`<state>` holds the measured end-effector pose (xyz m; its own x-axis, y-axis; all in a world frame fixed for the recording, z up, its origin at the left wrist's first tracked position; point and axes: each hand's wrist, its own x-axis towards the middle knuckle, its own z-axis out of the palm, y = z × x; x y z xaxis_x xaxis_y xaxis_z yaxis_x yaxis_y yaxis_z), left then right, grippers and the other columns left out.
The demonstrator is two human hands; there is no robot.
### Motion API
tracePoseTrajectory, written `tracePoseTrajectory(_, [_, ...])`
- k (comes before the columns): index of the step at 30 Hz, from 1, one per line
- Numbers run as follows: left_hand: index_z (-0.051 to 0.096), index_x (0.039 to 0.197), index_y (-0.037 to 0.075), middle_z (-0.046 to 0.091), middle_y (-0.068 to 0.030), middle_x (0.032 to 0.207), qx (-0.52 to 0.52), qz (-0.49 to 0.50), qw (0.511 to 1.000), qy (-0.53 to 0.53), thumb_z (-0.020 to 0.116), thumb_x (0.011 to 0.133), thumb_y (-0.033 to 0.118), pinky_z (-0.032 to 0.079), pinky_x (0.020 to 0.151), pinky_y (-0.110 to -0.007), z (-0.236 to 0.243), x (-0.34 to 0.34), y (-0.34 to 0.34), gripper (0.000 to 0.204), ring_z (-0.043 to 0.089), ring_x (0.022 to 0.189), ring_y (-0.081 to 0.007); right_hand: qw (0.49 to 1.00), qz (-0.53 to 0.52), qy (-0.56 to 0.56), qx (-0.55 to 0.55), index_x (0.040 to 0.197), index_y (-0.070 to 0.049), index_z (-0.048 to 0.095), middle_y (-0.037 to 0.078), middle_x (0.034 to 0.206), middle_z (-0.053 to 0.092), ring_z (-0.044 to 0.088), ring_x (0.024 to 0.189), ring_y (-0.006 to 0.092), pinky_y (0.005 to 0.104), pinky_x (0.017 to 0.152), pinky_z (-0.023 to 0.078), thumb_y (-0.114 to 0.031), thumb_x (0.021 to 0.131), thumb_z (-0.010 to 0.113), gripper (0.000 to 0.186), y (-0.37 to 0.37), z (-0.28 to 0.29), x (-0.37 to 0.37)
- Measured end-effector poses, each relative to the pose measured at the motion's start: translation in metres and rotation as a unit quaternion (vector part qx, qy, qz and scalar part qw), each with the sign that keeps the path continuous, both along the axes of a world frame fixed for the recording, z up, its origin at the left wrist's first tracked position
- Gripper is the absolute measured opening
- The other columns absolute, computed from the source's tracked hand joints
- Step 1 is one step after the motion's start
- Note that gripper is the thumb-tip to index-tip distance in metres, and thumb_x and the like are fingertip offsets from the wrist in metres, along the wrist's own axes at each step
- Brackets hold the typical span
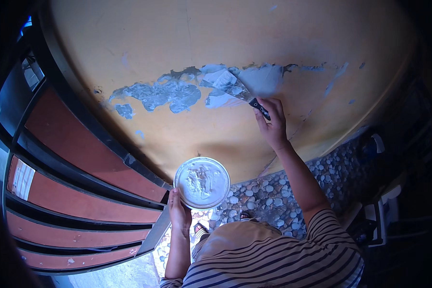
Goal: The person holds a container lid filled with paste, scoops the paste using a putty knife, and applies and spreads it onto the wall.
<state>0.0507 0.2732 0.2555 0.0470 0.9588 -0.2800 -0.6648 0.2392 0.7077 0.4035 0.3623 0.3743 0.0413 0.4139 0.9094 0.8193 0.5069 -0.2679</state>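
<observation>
My right hand (pixel 272 120) is closed around the dark handle of a putty knife (pixel 243 91). Its blade lies against the yellow-orange wall (pixel 187 129), with whitish filler (pixel 222 79) at its tip. Left of the blade runs a ragged grey patch (pixel 165 96) where paint is gone; on the right, a smooth pale patch (pixel 261 79) covers the wall. Lower down, my left hand (pixel 178 211) grips the edge of a round, shallow-looking container (pixel 178 185) of white putty (pixel 201 180), away from the wall. My left fingers are partly hidden beneath it.
Dark-framed reddish panels (pixel 81 182) stand close by on the left, near my left arm. Underfoot the floor (pixel 273 206) has a pebble pattern. Dim on the right, a white-framed object (pixel 381 216) sits near a bluish container (pixel 371 146).
</observation>
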Motion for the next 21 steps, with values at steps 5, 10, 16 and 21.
tracePoseTrajectory(5, [0.057, 0.118, 0.004, 0.065, -0.0066, 0.115, 0.013, 0.002, 1.0, -0.013, 0.052, 0.107, 0.025, 0.049, 0.098, -0.034, -0.005, 0.021, -0.004, 0.024, 0.062, 0.109, -0.0164, 1.0, -0.012, -0.015, 0.012, 0.126, -0.006, 0.062, 0.013, 0.11, 0.059, 0.06, 0.099, 0.0293, 0.0374, 0.085, 0.051, 0.001, 0.087, 0.072, 0.041, 0.002, 0.0, 0.022])
tracePoseTrajectory(10, [0.057, 0.118, 0.005, 0.065, -0.0066, 0.115, 0.009, -0.003, 1.0, -0.009, 0.052, 0.107, 0.025, 0.049, 0.098, -0.034, 0.008, 0.009, -0.004, 0.024, 0.062, 0.109, -0.0167, 1.0, -0.019, 0.011, -0.015, 0.126, -0.006, 0.062, 0.013, 0.109, 0.059, 0.06, 0.1, 0.0292, 0.0375, 0.085, 0.051, 0.0, 0.088, 0.072, 0.039, -0.013, -0.009, 0.029])
tracePoseTrajectory(16, [0.057, 0.119, 0.005, 0.065, -0.0068, 0.115, 0.007, 0.003, 1.0, -0.012, 0.053, 0.106, 0.026, 0.05, 0.097, -0.034, 0.012, 0.01, -0.002, 0.026, 0.063, 0.108, -0.0175, 1.0, 0.005, 0.001, 0.003, 0.126, -0.005, 0.062, 0.013, 0.109, 0.059, 0.06, 0.101, 0.0293, 0.0378, 0.086, 0.051, 0.0, 0.088, 0.072, 0.039, 0.004, 0.022, 0.006])
tracePoseTrajectory(21, [0.057, 0.118, 0.004, 0.065, -0.0064, 0.113, 0.015, 0.005, 1.0, -0.009, 0.053, 0.106, 0.027, 0.051, 0.095, -0.034, 0.017, 0.016, -0.003, 0.026, 0.064, 0.107, -0.0172, 1.0, -0.017, 0.018, -0.006, 0.125, -0.005, 0.062, 0.013, 0.109, 0.058, 0.06, 0.101, 0.0296, 0.0383, 0.085, 0.051, 0.0, 0.088, 0.072, 0.039, -0.008, -0.002, 0.028])
